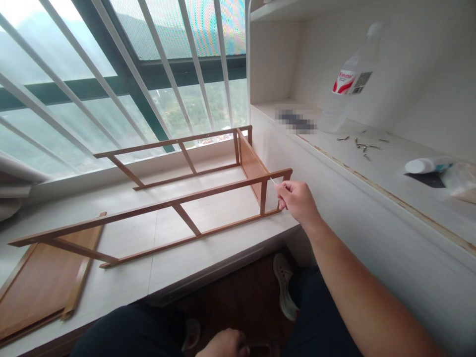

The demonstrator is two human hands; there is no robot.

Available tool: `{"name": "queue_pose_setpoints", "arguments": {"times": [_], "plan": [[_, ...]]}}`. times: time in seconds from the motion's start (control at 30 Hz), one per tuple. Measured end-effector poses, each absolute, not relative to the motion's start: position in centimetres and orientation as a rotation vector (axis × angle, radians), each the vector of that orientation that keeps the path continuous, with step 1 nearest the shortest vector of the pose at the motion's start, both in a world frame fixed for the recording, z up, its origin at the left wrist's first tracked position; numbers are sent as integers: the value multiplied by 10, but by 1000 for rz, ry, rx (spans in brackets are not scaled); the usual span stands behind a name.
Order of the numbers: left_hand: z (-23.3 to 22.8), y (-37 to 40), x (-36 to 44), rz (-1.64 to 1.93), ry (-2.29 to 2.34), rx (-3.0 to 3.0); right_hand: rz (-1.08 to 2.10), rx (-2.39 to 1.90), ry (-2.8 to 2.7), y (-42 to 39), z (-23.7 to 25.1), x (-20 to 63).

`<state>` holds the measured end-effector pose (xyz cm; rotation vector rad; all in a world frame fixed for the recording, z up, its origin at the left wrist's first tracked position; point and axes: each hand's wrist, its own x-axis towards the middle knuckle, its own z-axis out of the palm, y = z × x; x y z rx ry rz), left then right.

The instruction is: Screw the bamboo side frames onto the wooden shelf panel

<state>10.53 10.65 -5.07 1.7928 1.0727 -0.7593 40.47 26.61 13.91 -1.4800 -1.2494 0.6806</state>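
Note:
My right hand is closed in a pinch round a thin, pale metal shaft, which looks like a hex key. Its tip meets the upper rail of the near side of a brown wooden rack frame, close to the right end. The frame lies on its side on the white ledge. A wooden panel joins its two ladder-like sides at the right. Low in the view, between my knees, my left hand has curled fingers. What it holds, if anything, is cut off and dark.
A loose wooden panel lies at the left of the ledge, partly under the frame. On the right shelf stand a clear bottle, several small screws and a white tube. A barred window rises behind.

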Motion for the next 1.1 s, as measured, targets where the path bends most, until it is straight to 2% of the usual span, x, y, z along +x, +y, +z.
{"name": "queue_pose_setpoints", "arguments": {"times": [0.23,0.37,0.9,1.1], "plan": [[-57,105,102,-726,1068,1806,1330,-1021,-676,264,137,392],[-57,104,101,-709,1091,1805,1553,-809,-576,261,141,389],[-52,104,102,-710,1115,1796,1813,-233,-235,257,136,381],[-48,107,104,-754,1077,1799,1724,-451,-377,256,130,378]]}}
